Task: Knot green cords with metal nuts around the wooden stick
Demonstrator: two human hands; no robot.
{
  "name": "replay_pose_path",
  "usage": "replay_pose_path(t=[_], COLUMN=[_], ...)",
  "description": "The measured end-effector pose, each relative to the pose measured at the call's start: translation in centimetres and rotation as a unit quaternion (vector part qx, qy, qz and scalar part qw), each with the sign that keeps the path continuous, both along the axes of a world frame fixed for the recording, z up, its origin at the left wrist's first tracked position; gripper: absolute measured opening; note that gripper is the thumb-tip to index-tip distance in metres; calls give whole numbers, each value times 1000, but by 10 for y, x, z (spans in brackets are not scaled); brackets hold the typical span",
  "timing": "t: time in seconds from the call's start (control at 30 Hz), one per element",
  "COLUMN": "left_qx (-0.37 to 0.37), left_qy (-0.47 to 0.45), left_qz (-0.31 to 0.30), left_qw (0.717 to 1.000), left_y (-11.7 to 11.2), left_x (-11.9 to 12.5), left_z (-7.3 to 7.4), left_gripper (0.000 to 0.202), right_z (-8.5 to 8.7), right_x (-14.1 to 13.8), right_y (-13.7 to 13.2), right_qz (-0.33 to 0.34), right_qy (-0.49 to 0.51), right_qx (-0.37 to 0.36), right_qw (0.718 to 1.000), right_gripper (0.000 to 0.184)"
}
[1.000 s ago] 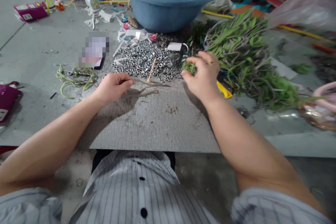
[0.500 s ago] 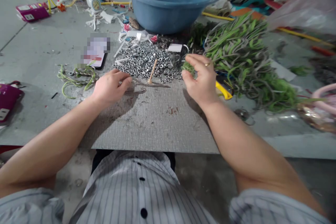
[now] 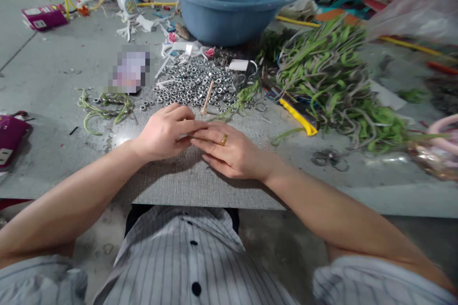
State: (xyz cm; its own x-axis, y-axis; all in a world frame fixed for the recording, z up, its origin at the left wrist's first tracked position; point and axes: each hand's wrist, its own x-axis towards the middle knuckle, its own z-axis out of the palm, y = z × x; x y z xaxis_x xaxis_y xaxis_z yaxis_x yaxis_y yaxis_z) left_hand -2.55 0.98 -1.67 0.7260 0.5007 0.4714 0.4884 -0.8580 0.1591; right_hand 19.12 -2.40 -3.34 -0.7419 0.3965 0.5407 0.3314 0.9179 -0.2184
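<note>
My left hand (image 3: 165,132) and my right hand (image 3: 229,151) meet fingertip to fingertip over the grey textured board (image 3: 200,176). Both sets of fingers are pressed together in a pinch around something small that I cannot make out. A gold ring shows on my right hand. Just beyond the hands lies a heap of metal nuts (image 3: 200,85) with a thin wooden stick (image 3: 207,97) standing in it. A few green cords (image 3: 240,100) trail from the heap toward my right hand.
A blue basin (image 3: 236,0) stands behind the nuts. A big tangle of green and grey cords (image 3: 332,81) fills the right side, with a yellow-handled cutter (image 3: 296,115) beside it. A small bundle of cords with nuts (image 3: 103,105) lies at left, near a phone (image 3: 130,72).
My right hand left the green cords at the heap's edge and came back left to meet my left hand. My left hand shifted slightly right and toward me.
</note>
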Motion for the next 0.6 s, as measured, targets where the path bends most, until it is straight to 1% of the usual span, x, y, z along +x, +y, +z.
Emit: replay_pose_path(t=[0.1,0.2,0.3,0.43,0.5,0.6], left_qx=[14,5,-11,-32,-30,-12], left_qy=[-1,-12,-41,-75,-101,-138], left_qz=[12,34,76,140,160,183], left_qw=[1000,999,996,987,981,973], left_y=[0,3,4,3,1,0], left_x=[0,-3,-7,-11,-12,-13], left_z=[0,2,3,7,8,10], left_gripper=[28,29,29,35,39,40], right_z=[-1,-1,0,-2,-5,-11], right_x=[2,4,5,11,16,23], right_y=[-2,-4,-4,4,11,21], right_qz=[-2,-19,-86,-199,-243,-288], right_qy=[9,31,49,60,67,55], right_qx=[0,-17,-37,-81,-88,-105], right_qw=[1000,999,994,975,964,950], right_gripper=[45,49,48,45,45,43])
